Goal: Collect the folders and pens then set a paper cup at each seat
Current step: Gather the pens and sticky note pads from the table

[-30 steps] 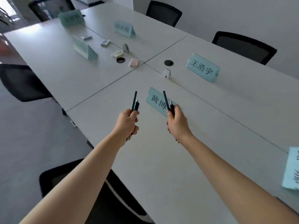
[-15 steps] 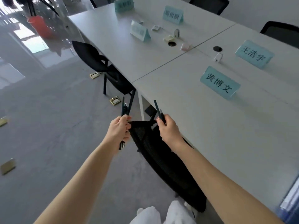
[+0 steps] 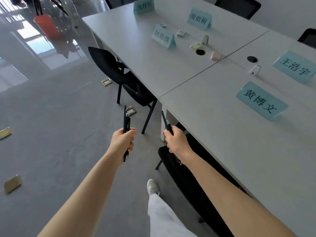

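Both fists clench dark pens: left hand (image 3: 122,140), right hand (image 3: 177,142), pen counts unclear.

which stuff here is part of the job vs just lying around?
Job: dark pens in left hand and right hand; more pens.
Lying about: name cards, sticky notes, orange bucket, floor boxes.

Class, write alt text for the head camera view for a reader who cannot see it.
A person's left hand and right hand each grip dark pens beside a long white table bearing blue name cards, with black chairs tucked alongside.
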A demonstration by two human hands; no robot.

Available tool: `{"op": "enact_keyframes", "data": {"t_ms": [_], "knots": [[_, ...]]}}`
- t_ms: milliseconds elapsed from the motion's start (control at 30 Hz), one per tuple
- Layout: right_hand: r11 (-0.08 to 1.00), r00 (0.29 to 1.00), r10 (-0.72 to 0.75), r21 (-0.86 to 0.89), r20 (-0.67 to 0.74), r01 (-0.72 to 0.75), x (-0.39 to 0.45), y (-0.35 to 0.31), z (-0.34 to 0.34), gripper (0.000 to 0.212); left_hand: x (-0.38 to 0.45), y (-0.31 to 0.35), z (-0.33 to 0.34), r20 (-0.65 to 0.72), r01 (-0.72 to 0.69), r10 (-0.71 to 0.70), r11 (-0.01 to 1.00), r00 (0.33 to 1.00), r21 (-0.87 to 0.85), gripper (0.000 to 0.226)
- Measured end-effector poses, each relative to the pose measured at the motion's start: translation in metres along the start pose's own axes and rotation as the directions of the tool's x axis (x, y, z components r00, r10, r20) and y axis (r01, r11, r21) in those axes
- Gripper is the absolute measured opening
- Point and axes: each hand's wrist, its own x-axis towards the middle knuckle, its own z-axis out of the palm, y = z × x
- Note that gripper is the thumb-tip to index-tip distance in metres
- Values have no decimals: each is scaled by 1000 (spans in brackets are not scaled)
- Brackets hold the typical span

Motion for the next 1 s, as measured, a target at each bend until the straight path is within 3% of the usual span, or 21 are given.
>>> {"op": "enact_keyframes", "data": {"t_ms": [433,500,733,867,1000], "knots": [[993,987,93,-65,-134,-102,175,-88,-11,21,180,122,23,106,29,-38,996,994,82,5],[989,980,122,-59,-157,-133,199,-95,-17,21,207,132,31,134,29,-47,991,990,133,15],[974,942,225,29,-248,-225,285,-133,-28,19,308,183,48,161,-4,-38,968,986,250,4],[951,899,302,161,-317,-262,331,-162,-31,18,362,224,55,269,7,-86,959,959,282,4],[938,849,339,209,-404,-275,365,-177,-45,18,412,270,75,373,-71,-81,923,924,378,6]]}}
